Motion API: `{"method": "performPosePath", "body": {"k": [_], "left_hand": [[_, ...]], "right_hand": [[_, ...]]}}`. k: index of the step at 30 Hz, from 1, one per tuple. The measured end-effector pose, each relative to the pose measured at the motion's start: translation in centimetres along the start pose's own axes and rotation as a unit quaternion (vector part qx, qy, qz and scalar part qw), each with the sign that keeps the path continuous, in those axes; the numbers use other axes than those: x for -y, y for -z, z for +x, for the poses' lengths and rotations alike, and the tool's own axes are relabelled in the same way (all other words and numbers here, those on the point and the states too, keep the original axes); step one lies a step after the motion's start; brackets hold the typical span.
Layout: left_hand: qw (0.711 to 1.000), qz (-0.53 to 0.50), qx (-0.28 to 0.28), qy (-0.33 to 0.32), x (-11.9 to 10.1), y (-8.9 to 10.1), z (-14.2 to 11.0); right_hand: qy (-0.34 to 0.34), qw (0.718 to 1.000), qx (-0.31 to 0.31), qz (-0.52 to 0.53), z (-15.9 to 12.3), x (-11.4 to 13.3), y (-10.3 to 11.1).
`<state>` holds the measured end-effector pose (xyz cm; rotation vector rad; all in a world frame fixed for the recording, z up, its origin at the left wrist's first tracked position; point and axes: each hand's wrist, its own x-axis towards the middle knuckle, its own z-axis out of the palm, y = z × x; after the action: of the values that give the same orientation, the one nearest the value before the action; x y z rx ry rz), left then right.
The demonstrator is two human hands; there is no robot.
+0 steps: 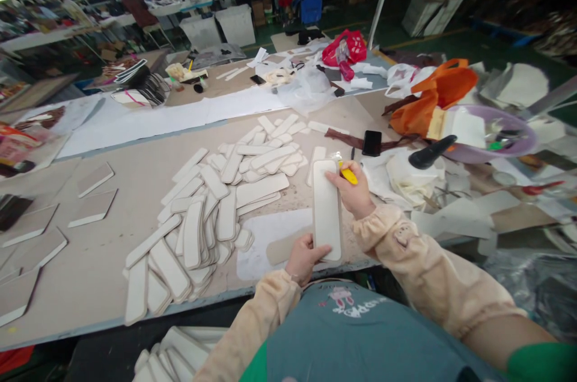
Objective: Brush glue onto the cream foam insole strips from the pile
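My left hand [304,257] grips the near end of a long white rounded strip [326,209], held lengthwise above the table edge. My right hand [354,188] rests at the strip's far end, fingers closed round a small yellow tool [347,175] whose tip touches the strip. Just left of my hands lies a big spread of several similar white strips [211,214] on the beige table [112,214]. A white sheet with a tan patch [270,241] lies under the held strip.
Grey angular panels [92,208] lie at the table's left. A black phone [372,143], an orange bag [433,97], a purple basin [505,133] and crumpled paper clutter the right. More strips [180,352] are stacked below the table edge. People stand at far benches.
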<state>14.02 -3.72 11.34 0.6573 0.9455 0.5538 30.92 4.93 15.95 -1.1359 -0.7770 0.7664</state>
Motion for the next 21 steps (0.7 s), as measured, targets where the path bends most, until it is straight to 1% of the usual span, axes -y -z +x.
{"method": "performPosePath", "body": {"k": [6, 11, 14, 18, 21], "left_hand": [[1.000, 0.001, 0.020, -0.001, 0.6, -0.1, -0.1], [0.999, -0.007, 0.050, -0.015, 1.2, -0.2, -0.2], [0.998, 0.002, 0.055, -0.017, 1.5, -0.1, -0.1], [0.997, 0.024, 0.065, -0.034, 1.8, 0.2, 0.2], [0.997, 0.038, 0.057, -0.041, 1.9, 0.4, 0.3]], "right_hand": [[0.001, 1.000, -0.006, 0.008, -0.1, 0.0, 0.7], [0.032, 0.999, -0.021, -0.033, 0.2, 0.2, 1.5], [0.041, 0.998, -0.013, -0.040, 0.4, 0.2, 1.8], [0.058, 0.994, -0.017, -0.088, 0.3, 0.0, 1.9], [0.061, 0.992, -0.018, -0.107, 0.3, -0.2, 2.0]]}}
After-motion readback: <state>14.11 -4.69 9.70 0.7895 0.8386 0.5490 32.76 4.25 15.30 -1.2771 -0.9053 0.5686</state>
